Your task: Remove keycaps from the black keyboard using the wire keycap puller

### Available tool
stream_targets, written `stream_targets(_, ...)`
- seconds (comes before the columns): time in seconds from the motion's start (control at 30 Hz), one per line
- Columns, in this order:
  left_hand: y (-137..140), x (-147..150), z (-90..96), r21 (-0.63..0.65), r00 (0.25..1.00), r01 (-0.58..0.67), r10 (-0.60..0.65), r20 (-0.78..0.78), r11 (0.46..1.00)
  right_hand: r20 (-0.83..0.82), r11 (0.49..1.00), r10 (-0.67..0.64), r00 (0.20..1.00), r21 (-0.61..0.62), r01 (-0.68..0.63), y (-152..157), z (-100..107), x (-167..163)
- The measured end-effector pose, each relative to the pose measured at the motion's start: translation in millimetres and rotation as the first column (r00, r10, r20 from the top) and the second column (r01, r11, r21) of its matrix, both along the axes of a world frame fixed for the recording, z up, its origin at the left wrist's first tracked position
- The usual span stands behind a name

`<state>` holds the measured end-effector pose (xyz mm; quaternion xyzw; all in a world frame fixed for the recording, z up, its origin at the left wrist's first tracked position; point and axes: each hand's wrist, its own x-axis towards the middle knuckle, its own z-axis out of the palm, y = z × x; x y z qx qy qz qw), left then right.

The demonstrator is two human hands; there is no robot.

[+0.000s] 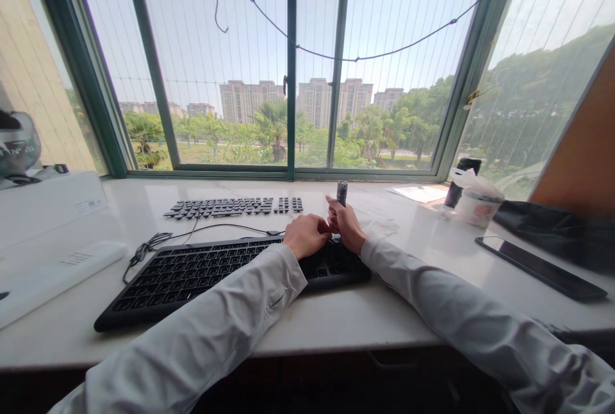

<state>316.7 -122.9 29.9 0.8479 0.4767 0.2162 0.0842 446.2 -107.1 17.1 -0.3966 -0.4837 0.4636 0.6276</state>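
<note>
The white table [336, 327] carries everything; on it lies the black keyboard [202, 273], its key sockets exposed. Behind it, loose keycaps [225, 207] stand in rows. The left hand [306, 235] bends over the keyboard's right part, its grip hidden, so I cannot tell what it holds. The right hand [346, 225] has its grip closed around an upright dark tool [341, 192].

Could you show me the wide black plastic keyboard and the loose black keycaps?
Wide black plastic keyboard [192, 273]: head view, on its key area.
Loose black keycaps [230, 207]: head view, on the main block.
</note>
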Motion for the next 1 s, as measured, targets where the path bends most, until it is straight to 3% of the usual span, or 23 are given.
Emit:
stream_targets(0.33, 7.1, 0.0, -9.3, -0.07, 0.99, 0.113, -0.106, 0.095, 0.991, -0.096, 0.995, 0.052, 0.994, 0.09, -0.043, -7.7, 0.1, 1.3)
stream_targets(0.5, 7.5, -0.1, -9.3, -0.113, 0.992, 0.093, -0.082, 0.097, 0.989, -0.113, 0.988, 0.079, 0.99, 0.139, -0.063, -6.1, -3.0, 0.0)
stream_targets(0.77, 9.1, -0.6, -10.0, -0.09, 0.989, 0.105, -0.094, 0.117, 0.99, -0.077, 0.998, -0.057, 0.995, 0.01, 0.058, -8.1, 5.5, -3.0)
stream_targets(1.0, 6.1, 2.1, -10.6, -0.007, 0.996, 0.052, -0.052, 0.069, 0.999, -0.027, 0.994, -0.112, 0.993, -0.014, 0.112, -9.4, 8.3, -2.4)
